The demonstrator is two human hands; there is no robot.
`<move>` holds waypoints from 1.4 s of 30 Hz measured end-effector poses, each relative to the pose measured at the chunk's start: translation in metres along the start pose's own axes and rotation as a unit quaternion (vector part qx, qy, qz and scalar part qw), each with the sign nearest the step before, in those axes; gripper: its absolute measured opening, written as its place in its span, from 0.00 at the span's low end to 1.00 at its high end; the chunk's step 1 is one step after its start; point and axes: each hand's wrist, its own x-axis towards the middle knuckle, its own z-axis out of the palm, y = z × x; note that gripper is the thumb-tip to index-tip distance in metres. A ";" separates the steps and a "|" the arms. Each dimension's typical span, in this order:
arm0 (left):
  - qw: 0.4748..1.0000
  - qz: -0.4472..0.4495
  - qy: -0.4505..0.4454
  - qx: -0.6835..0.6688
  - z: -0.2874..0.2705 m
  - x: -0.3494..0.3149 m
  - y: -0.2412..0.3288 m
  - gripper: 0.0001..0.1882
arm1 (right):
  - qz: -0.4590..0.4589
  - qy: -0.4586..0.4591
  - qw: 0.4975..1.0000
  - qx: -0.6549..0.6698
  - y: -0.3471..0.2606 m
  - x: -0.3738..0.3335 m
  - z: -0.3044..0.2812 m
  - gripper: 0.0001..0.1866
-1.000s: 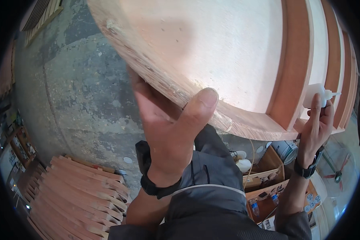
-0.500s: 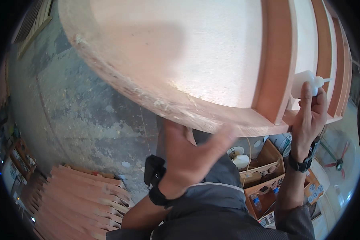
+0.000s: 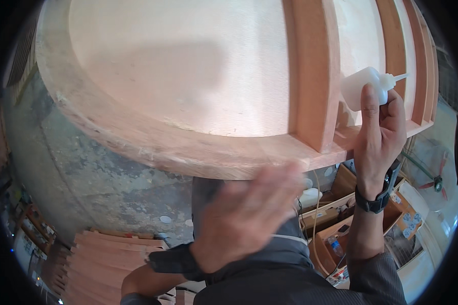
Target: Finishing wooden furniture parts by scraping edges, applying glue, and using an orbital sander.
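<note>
By the rim (image 3: 117, 134), your left hand (image 3: 244, 218) is moving free, no longer clamping it, your right hand (image 3: 380, 137) gripping a bottle (image 3: 357, 90).

On my feed, the left hand (image 3: 239, 223) no longer clasps the curved wooden rim (image 3: 152, 151). Its fingers (image 3: 269, 193) have straightened and blurred.

A worn grey-green floor (image 3: 122, 195) is seen at the left, marked by pale, patchy areas. At the lower left, long reddish wooden pieces (image 3: 107, 264) are laid side by side, and near them a small white disc (image 3: 165, 219) is seen on the floor. At the lower right, mixed items are held in open wooden compartments (image 3: 344, 180), a clear bottle (image 3: 335, 246) with a blue label among them. Beside these a thin tan cord (image 3: 317, 203) is hung. Farther right, red fan blades (image 3: 444, 158) are shown.
</note>
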 end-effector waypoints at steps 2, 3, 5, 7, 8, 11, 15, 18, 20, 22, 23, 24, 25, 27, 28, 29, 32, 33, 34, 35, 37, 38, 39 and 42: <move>0.977 0.053 0.028 -0.205 0.010 -0.003 0.017 0.25 | 0.016 -0.017 1.000 0.006 0.005 -0.001 -0.004 0.13; 0.986 0.029 0.015 -0.165 0.006 -0.004 0.021 0.25 | 0.006 -0.035 0.999 -0.013 0.010 -0.003 -0.009 0.11; 0.964 0.068 0.054 -0.251 0.006 0.002 0.025 0.21 | 0.039 -0.030 0.999 0.004 0.020 -0.003 -0.018 0.12; 0.946 0.075 0.137 -0.284 -0.007 0.008 0.019 0.20 | 0.039 -0.044 0.997 -0.041 0.029 0.004 -0.040 0.15; 0.950 0.070 0.136 -0.273 -0.018 0.010 0.011 0.20 | 0.058 -0.036 0.997 -0.036 0.030 0.004 -0.037 0.17; 0.971 -0.036 0.200 -0.123 -0.050 0.005 -0.028 0.22 | 0.071 -0.032 0.997 -0.025 0.031 0.002 -0.024 0.17; 0.962 -0.091 0.146 0.211 -0.064 -0.009 -0.103 0.28 | 0.051 -0.045 0.996 -0.056 0.047 0.001 -0.027 0.18; 0.942 -0.112 0.167 0.269 -0.080 -0.015 -0.168 0.37 | 0.031 -0.048 0.996 -0.064 0.044 0.004 -0.038 0.18; 0.922 -0.206 0.182 0.273 -0.097 -0.020 -0.201 0.41 | 0.056 -0.046 0.995 -0.073 0.044 0.004 -0.035 0.18; 0.899 -0.305 0.137 0.285 -0.109 -0.024 -0.210 0.41 | 0.058 -0.044 0.994 -0.079 0.040 0.002 -0.032 0.18; 0.889 -0.317 0.175 0.281 -0.110 -0.028 -0.211 0.42 | 0.061 -0.040 0.994 -0.085 0.038 0.002 -0.030 0.18; 0.878 -0.329 0.212 0.277 -0.109 -0.029 -0.213 0.43 | 0.060 -0.037 0.994 -0.089 0.035 0.004 -0.027 0.18; 0.879 -0.331 0.208 0.271 -0.110 -0.028 -0.207 0.43 | 0.060 -0.032 0.993 -0.097 0.033 0.003 -0.029 0.18; 0.915 -0.117 0.279 0.266 -0.111 -0.019 -0.192 0.43 | 0.064 -0.030 0.991 -0.113 0.032 0.000 -0.034 0.18; 0.915 -0.116 0.281 0.265 -0.103 -0.015 -0.186 0.43 | 0.066 -0.021 0.991 -0.113 0.031 0.002 -0.033 0.18; 0.909 -0.073 0.286 0.294 -0.078 -0.011 -0.180 0.43 | 0.070 -0.011 0.991 -0.117 0.035 0.002 -0.032 0.18; 0.938 -0.170 0.198 0.229 -0.043 -0.024 -0.148 0.43 | 0.064 -0.017 0.991 -0.120 0.035 0.000 -0.029 0.19; 0.939 -0.304 0.104 0.124 -0.034 -0.029 -0.142 0.43 | 0.067 -0.016 0.991 -0.119 0.035 0.000 -0.028 0.19; 0.939 -0.303 0.103 0.130 -0.028 -0.033 -0.141 0.43 | 0.063 -0.013 0.992 -0.108 0.033 0.001 -0.025 0.19; 0.931 -0.321 0.165 0.043 -0.019 -0.036 -0.142 0.42 | 0.059 -0.010 0.993 -0.101 0.033 0.001 -0.025 0.19; 0.917 -0.328 0.223 -0.048 -0.017 -0.028 -0.148 0.41 | 0.046 -0.005 0.996 -0.079 0.040 0.003 -0.032 0.19; 0.904 -0.275 0.327 -0.036 -0.026 -0.021 -0.147 0.40 | 0.038 -0.011 0.997 -0.060 0.041 -0.001 -0.039 0.19; 0.878 -0.217 0.426 -0.024 -0.037 -0.013 -0.146 0.39 | 0.063 -0.007 0.991 -0.115 0.036 -0.002 -0.040 0.20; 0.913 -0.168 0.163 0.334 -0.092 -0.003 -0.154 0.39 | 0.040 0.006 0.996 -0.080 0.032 -0.004 -0.027 0.19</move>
